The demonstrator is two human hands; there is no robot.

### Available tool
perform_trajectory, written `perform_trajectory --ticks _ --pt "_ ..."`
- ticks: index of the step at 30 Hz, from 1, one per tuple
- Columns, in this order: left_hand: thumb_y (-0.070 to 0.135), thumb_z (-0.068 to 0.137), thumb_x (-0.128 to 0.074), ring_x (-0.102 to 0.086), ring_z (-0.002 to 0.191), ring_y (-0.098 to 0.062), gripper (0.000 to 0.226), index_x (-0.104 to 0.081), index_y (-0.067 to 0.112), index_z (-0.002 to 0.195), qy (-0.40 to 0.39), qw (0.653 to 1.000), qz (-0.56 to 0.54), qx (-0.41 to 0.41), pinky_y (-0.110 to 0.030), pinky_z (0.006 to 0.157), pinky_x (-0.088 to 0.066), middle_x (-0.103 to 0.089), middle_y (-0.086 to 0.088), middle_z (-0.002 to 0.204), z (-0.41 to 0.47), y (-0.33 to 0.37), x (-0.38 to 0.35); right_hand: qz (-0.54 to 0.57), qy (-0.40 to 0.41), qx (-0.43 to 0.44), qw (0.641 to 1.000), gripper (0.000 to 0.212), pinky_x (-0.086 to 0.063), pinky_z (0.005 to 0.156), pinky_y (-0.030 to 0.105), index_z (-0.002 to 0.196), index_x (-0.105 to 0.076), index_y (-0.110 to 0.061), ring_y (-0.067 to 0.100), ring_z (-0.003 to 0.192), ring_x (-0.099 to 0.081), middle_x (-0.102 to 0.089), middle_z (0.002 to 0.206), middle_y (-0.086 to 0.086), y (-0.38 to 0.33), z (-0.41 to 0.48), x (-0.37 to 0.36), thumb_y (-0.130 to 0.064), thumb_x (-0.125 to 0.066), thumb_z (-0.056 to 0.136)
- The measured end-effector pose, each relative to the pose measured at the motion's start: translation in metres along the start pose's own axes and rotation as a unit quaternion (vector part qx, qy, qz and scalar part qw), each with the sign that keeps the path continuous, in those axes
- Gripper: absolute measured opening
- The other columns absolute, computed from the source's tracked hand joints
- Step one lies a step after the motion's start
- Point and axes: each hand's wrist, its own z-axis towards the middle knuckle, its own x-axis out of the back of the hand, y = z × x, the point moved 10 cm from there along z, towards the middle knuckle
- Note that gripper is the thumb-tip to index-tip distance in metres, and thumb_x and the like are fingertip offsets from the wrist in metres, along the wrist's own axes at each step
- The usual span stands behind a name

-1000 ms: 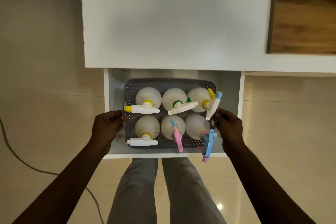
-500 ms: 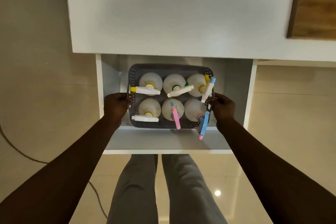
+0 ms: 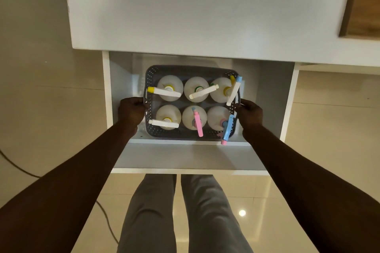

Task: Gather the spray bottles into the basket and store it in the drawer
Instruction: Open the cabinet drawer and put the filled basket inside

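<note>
Gripping the grey perforated basket by its two short ends: left hand curled around the left rim, right hand closed on the right rim. Basket down inside the open white drawer, toward the back, under the edge of the white countertop. Six white spray bottles upright within, two rows of three, bodies touching. Trigger heads of mixed colours: yellow-tipped white at back left, pink at front middle, blue at front right and overhanging the basket's front rim. Grey trousers below the drawer front, dark cable on the tiled floor at left.
</note>
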Motion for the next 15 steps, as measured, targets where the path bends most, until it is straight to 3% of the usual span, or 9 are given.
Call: perform_trajectory --ticks 9,15 --pt "0.01 0.096 -0.071 -0.07 0.111 -0.039 0.027 -0.076 0.004 0.122 -0.002 1.0 0.025 -0.006 -0.052 0.106 -0.055 -0.076 -0.018 0.12 0.013 -0.007 -0.011 -0.006 -0.005 -0.007 1.0 0.032 -0.05 0.07 0.019 0.133 -0.069 -0.012 0.009 0.092 -0.067 -0.072 0.119 0.003 0.006 0.013 -0.008 -0.009 -0.065 0.102" --pt "0.0 0.096 -0.062 -0.067 0.114 -0.046 0.028 -0.074 -0.001 0.121 -0.008 0.999 0.03 -0.014 -0.055 0.107 -0.053 -0.074 -0.025 0.12 0.018 -0.01 -0.014 -0.013 -0.009 -0.016 1.0 0.033 -0.049 0.066 0.018 0.135 -0.069 -0.012 0.011 0.093 -0.066 -0.072 0.123 0.004 0.008 0.019 -0.013 -0.01 -0.064 0.103"
